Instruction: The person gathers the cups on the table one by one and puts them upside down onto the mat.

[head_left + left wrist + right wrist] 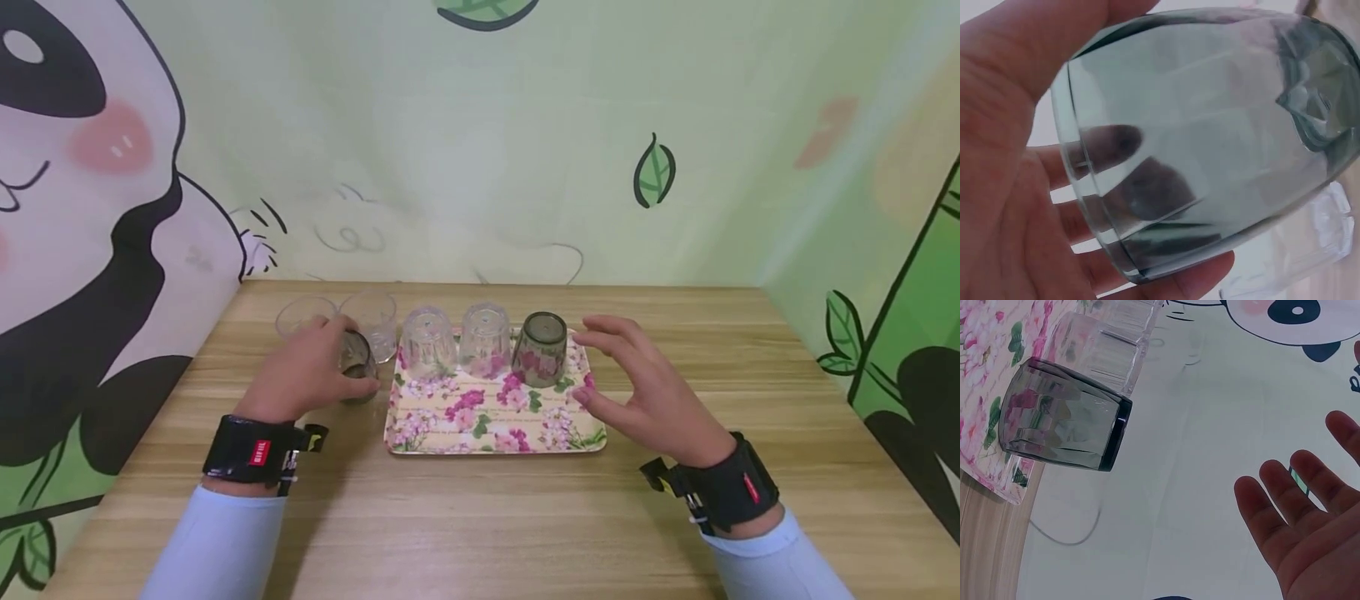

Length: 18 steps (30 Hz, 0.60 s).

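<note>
In my left hand (pixel 307 367) is a smoky grey glass tumbler (pixel 358 358), gripped between thumb and fingers at the tray's left side. The left wrist view shows this grey tumbler (pixel 1210 125) close up, with fingertips seen through its wall. My right hand (pixel 645 383) holds nothing; its fingers are spread beside the tray's right edge, apart from a second grey tumbler (pixel 540 350). That one stands upside down on the floral tray (pixel 480 425), in a row with two clear tumblers (pixel 429 346), also base up. In the right wrist view the right hand (pixel 1316 519) is empty.
Behind my left hand, two clear tumblers (pixel 378 321) stand rim up on the wooden table (pixel 480 517), left of the tray. A wall covering with a panda (pixel 75 192) and leaves rises at the table's back and sides.
</note>
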Tool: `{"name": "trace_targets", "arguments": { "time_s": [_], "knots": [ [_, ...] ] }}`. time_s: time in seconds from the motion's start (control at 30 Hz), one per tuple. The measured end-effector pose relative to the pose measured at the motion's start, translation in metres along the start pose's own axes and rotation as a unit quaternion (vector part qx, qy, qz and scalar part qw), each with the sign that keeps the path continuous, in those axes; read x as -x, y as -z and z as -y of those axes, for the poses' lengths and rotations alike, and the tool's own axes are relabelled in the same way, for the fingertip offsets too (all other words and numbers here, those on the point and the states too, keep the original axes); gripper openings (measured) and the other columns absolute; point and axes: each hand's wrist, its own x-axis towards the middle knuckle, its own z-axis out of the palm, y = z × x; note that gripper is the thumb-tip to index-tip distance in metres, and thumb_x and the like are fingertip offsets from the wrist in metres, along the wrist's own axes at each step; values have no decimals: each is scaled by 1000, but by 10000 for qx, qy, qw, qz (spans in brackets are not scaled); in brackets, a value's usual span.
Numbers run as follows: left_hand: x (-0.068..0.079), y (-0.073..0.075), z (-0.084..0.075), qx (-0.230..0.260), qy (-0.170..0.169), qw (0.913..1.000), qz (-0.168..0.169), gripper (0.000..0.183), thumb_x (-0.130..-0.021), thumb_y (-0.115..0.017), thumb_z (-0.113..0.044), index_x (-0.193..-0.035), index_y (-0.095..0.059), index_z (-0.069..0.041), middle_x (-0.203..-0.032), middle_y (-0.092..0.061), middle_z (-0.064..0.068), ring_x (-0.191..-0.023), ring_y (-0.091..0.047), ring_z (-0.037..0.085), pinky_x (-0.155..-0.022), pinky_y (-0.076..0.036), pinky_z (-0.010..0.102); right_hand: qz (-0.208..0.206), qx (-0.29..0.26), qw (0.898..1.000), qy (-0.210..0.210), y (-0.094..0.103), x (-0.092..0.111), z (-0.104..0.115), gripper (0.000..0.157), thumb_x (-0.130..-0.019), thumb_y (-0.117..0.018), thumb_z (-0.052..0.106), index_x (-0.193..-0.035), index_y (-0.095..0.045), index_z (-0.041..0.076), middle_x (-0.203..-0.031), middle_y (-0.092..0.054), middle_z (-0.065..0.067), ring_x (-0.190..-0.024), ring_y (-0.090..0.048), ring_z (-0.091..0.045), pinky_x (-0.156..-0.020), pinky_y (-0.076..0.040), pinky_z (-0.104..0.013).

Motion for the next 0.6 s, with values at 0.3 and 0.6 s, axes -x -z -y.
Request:
{"name": "trace_targets", "arguments": {
  "time_s": [0.3, 0.6],
  "knots": [
    [7, 13, -11, 450, -169, 9981, -392, 84, -76, -82, -40, -138, -45, 2, -125, -57, 29, -98, -59, 39, -80, -60, 58, 16, -31, 10000, -8, 0, 1, -1, 63, -82, -79, 13, -139, -54, 11, -149, -47, -20, -137, -44, -36, -101, -52, -68],
    [9, 16, -24, 1026, -490, 9852, -1287, 82, -78, -81, -41, -137, -43, 3, -126, -55, 25, -105, -56, 37, -85, -59, 58, -6, -36, 10000, 32, 0, 1, -2, 62, -82, -79, 11, -139, -54, 11, -148, -48, -20, -136, -45, -36, -100, -52, -67]
  ]
}}
